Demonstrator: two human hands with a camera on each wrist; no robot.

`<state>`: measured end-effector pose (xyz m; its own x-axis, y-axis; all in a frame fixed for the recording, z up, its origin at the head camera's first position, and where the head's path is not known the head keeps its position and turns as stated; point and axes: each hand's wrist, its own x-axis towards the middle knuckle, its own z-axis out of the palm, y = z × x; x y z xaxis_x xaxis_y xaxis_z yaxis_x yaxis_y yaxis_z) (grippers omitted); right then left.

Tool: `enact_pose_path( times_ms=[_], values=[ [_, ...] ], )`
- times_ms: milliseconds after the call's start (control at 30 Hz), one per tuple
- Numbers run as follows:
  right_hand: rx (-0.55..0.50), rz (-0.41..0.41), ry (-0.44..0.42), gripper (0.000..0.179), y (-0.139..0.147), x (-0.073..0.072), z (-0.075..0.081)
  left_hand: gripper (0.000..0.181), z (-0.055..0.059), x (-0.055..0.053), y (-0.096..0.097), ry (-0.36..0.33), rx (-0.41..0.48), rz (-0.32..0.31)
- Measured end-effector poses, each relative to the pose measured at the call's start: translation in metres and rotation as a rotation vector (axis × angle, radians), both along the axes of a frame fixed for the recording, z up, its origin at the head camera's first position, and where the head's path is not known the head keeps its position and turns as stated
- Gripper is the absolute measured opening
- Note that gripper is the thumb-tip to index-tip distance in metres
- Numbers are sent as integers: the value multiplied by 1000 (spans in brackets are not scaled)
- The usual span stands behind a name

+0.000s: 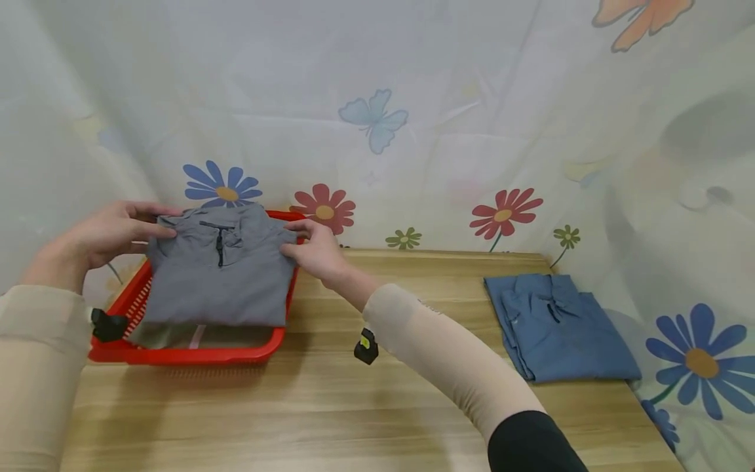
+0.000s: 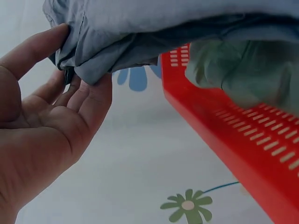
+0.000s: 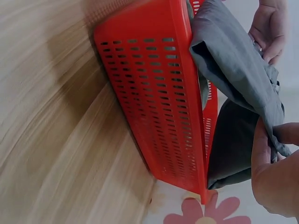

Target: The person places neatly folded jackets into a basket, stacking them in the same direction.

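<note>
A folded grey shirt [image 1: 253, 282] with a dark zip at its neck is held over a red plastic basket [image 1: 194, 356]. My left hand [image 1: 115, 233] pinches its left shoulder corner between thumb and fingers, as the left wrist view also shows. At the opposite shoulder, my right hand [image 1: 318, 252] pinches the cloth, thumb on one side and fingers on the other in the right wrist view. Under the shirt, a greenish garment [image 1: 171, 335] lies in the basket, mostly hidden.
A folded blue shirt [image 1: 566, 334] lies at the right of the wooden table [image 1: 366, 406]. Behind the table hangs a white curtain [image 1: 436, 164] printed with flowers and butterflies; the basket stands close to it at the left.
</note>
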<state>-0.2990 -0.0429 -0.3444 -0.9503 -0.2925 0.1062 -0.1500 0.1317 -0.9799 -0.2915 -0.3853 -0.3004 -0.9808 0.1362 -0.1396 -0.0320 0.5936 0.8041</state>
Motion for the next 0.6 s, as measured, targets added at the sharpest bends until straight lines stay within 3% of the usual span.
enact_pose_path(
  times_ms=[333,600],
  values=[
    [-10,-14,-43,34,-25,2,-10,65,-7,0,-23,-67,8,21],
    [55,17,-94,37,-27,2,-22,67,-19,0,-20,-64,-99,-13]
  ],
)
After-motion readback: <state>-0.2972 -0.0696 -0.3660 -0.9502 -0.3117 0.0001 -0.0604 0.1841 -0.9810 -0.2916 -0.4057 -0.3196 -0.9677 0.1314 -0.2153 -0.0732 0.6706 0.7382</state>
